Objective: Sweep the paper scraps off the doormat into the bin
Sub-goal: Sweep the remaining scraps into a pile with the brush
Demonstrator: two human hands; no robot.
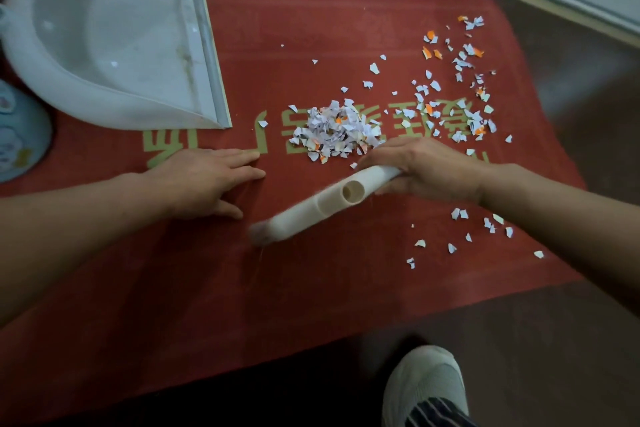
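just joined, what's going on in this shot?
A person is sweeping a red doormat. The right hand grips a cream brush, which is blurred, on the near side of a pile of paper scraps at the mat's middle. The left hand lies flat on the mat. Loose scraps are spread to the right. A white dustpan sits at the far left, almost empty, apart from the pile.
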